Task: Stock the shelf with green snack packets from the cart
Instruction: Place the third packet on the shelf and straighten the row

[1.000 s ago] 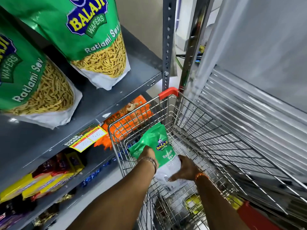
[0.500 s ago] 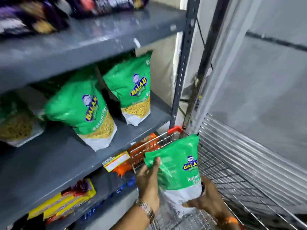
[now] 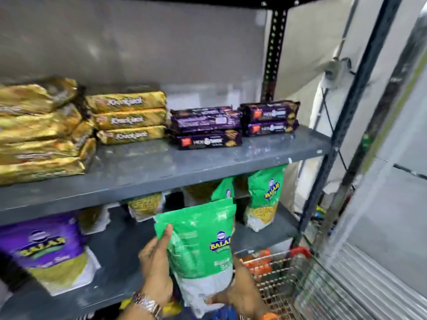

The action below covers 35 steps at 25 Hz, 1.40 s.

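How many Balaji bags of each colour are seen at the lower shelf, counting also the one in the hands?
Green: 3, namely the held green bag, the green bag behind it and the green bag at right
Purple: 1, the purple Balaji bag
Total: 4
Bags with tops hidden under the upper shelf are left out.

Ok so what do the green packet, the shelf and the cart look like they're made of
Green packet: thin glossy plastic film, likely; it creases and glints in the left hand and right hand.
Shelf: grey painted metal, probably; flat board, scuffed matte surface, bolted to a perforated post.
Cart: bare metal wire mesh, with a red plastic-looking corner.
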Each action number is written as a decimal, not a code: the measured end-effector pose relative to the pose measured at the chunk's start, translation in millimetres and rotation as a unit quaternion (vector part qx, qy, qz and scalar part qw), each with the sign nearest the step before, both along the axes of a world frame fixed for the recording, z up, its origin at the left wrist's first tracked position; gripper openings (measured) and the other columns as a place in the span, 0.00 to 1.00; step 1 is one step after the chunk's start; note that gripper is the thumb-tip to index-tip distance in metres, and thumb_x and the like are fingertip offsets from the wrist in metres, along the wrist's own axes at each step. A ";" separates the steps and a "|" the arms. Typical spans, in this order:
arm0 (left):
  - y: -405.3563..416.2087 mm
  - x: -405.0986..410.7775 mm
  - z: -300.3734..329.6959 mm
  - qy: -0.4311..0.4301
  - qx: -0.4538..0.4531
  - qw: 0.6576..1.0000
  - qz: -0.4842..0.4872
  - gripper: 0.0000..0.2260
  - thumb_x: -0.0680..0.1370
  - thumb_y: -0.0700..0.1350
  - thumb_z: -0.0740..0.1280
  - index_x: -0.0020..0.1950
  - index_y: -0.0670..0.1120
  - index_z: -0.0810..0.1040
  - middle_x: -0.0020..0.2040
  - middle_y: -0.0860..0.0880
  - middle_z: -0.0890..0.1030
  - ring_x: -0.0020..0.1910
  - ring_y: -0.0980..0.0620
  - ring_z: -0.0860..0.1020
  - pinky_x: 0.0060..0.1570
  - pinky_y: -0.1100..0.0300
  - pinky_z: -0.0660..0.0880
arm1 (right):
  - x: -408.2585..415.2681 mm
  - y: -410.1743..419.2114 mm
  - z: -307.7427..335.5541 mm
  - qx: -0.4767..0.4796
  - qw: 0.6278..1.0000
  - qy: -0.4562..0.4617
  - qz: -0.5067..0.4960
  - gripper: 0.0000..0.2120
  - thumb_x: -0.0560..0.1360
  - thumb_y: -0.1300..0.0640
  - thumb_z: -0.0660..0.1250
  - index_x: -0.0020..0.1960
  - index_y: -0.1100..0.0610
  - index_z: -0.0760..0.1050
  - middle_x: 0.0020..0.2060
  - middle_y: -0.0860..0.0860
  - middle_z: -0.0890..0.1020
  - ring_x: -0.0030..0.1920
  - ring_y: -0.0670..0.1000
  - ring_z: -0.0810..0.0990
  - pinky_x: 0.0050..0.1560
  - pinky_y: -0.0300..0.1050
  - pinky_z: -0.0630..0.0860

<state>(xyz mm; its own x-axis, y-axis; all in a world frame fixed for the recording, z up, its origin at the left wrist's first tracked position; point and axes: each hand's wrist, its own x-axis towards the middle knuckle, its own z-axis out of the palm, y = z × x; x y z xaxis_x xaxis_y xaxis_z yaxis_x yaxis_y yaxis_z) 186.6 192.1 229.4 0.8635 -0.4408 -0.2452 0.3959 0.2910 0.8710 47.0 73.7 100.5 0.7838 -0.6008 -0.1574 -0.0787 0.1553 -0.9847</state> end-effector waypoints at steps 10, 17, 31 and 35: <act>34.9 115.6 24.6 -0.088 0.014 0.996 -0.011 0.11 0.76 0.44 0.72 0.54 0.39 0.80 0.57 0.36 0.81 0.56 0.44 0.77 0.71 0.39 0.67 | 127.7 26.3 40.9 -0.186 0.981 0.051 -0.018 0.43 0.45 0.56 0.89 0.57 0.48 0.77 0.54 0.44 0.87 0.58 0.49 0.85 0.60 0.49 0.82; 23.7 129.6 11.6 -0.070 0.022 0.997 -0.003 0.02 0.78 0.42 0.70 0.46 0.47 0.82 0.49 0.46 0.83 0.56 0.47 0.77 0.55 0.57 0.73 | 145.1 7.7 38.9 -0.183 0.978 0.103 -0.009 0.50 0.51 0.63 0.88 0.70 0.56 0.72 0.62 0.51 0.83 0.63 0.53 0.80 0.67 0.50 0.77; 29.0 67.1 -51.0 0.085 0.055 0.991 -0.090 0.22 0.81 0.60 0.57 0.72 0.53 0.73 0.71 0.52 0.75 0.71 0.51 0.73 0.73 0.50 0.65 | 133.5 -0.8 41.1 -0.185 0.974 0.103 0.085 0.46 0.65 0.77 0.73 0.78 0.59 0.58 0.69 0.57 0.77 0.70 0.54 0.76 0.73 0.54 0.72; 25.0 105.8 -45.9 0.094 0.020 0.989 -0.113 0.31 0.80 0.66 0.52 0.77 0.50 0.68 0.77 0.50 0.70 0.76 0.48 0.67 0.76 0.48 0.57 | 124.0 8.6 19.1 -0.138 0.982 0.112 0.058 0.32 0.70 0.81 0.62 0.63 0.49 0.70 0.60 0.55 0.80 0.56 0.52 0.80 0.53 0.40 0.79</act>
